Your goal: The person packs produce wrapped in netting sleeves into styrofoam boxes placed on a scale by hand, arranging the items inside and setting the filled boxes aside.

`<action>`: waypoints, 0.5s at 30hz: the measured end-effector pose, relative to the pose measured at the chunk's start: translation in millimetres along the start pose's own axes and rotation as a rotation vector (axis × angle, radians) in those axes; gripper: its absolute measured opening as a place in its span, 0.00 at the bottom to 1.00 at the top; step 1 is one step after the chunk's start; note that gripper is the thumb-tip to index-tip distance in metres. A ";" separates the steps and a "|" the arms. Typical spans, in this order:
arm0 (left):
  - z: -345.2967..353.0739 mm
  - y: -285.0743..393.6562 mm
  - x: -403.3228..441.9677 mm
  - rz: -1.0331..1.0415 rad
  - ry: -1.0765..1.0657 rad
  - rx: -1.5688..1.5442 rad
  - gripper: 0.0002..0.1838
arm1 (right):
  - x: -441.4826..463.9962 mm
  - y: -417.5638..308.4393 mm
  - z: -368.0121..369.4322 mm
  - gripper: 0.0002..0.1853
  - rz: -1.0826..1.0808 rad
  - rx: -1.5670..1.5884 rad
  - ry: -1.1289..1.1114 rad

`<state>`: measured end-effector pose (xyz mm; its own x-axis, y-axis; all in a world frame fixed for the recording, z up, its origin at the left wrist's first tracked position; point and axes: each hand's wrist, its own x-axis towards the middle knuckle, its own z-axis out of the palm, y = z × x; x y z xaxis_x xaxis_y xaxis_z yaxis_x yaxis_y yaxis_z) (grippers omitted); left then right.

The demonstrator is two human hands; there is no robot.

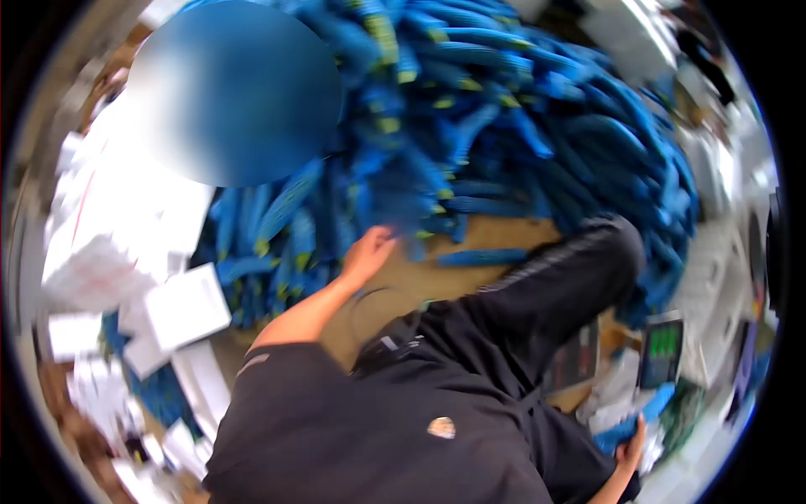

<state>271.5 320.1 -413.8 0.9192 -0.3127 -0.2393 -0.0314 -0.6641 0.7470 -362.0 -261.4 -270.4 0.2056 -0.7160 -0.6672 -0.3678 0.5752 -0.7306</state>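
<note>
My left hand (369, 254) reaches forward to the near edge of a large heap of long, blue, ribbed pieces (495, 92) with yellow-green ends. Its fingers are curled in, and a blue smear lies just past them; motion blur hides what they hold. Low on the right, my right hand (630, 447) is closed around a long blue piece (620, 430), beside my thigh. A single blue piece (483, 257) lies apart on the brown floor covering (403, 277), in front of my bent leg.
White boxes (92, 269) and white sheets (186, 307) stand at the left. A device with a green lit display (663, 346) stands at the right, near clear plastic bags (613, 395). A blurred disc covers the upper left. Pale crates (714, 302) line the far right.
</note>
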 end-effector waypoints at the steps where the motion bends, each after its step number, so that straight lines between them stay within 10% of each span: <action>1: 6.4 15.3 -2.6 0.071 -0.041 -0.069 0.19 | -15.0 -10.7 32.5 0.26 -0.031 0.038 -0.054; 4: 38.6 70.0 16.7 0.029 -0.321 -0.365 0.18 | -52.5 -33.0 73.0 0.22 -0.111 -0.004 0.092; 8: 89.3 178.5 58.0 0.354 -0.528 -0.341 0.17 | -59.8 -21.0 57.9 0.41 -0.350 -0.574 0.470; 15: 155.1 409.7 6.9 1.089 -0.846 -0.333 0.18 | -190.7 -43.6 194.8 0.41 -0.701 -0.175 0.635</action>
<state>204.1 -59.4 -205.6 -0.0170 -0.9413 0.3372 -0.3590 0.3205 0.8766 -208.4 -72.8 -139.6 -0.0805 -0.9849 0.1535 -0.4889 -0.0951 -0.8672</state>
